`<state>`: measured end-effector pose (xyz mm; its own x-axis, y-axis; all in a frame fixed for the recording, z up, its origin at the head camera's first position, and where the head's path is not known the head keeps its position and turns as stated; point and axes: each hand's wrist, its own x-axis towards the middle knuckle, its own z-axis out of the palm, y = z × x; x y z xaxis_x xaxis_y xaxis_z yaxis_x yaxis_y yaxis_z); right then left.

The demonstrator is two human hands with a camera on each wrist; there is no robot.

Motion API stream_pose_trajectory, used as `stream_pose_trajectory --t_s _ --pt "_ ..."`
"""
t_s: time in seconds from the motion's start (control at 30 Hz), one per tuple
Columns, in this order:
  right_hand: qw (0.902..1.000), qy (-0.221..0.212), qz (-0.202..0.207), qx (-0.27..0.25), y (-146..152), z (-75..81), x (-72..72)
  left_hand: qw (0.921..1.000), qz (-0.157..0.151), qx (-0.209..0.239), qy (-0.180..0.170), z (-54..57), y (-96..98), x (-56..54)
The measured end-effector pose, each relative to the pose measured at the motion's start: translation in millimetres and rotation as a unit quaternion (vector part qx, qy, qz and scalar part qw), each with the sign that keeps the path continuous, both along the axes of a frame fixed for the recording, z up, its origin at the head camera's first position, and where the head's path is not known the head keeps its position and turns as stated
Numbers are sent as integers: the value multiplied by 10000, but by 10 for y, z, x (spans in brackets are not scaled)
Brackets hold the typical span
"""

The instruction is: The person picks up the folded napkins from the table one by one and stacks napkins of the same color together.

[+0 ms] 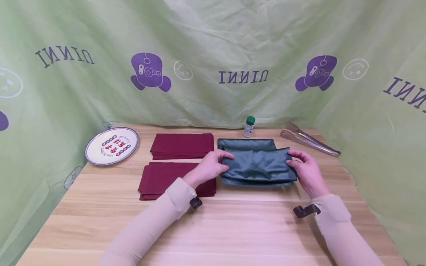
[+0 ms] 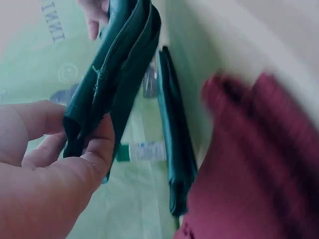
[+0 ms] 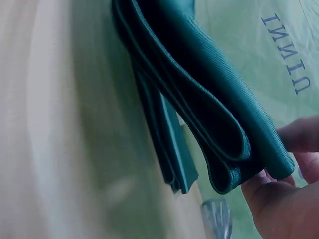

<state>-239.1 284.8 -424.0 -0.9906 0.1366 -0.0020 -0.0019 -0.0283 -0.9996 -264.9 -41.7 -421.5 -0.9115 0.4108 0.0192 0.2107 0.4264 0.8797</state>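
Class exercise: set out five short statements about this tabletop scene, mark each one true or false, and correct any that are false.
1. The left grip and the right grip hold the same folded green cloth. True.
2. That cloth lies flat on the table. False: it is held above the table.
3. In the head view, the metal tongs lie toward the right side of the table. True.
4. In the head view, the plate lies right of the folded maroon cloths. False: the plate lies to their left.
5. The small bottle stands upright and has a green cap. True.
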Motion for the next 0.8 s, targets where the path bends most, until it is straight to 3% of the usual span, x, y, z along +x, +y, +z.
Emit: stream_pose_trajectory --t_s 0.17,0.33,0.53,0.8 --pt "9965 115 -347 754 -16 66 -214 9997 203 8 129 109 -15 -210" --pt "9889 56 -527 1389 -48 88 -483 9993 364 90 -48 108 16 -441" --pt "9869 76 -704 1450 -73 78 -734 9976 666 180 -56 74 70 -635" --pt "9869 -2 -806 1399 -118 -3 -932 9962 788 345 -113 -6 95 -743"
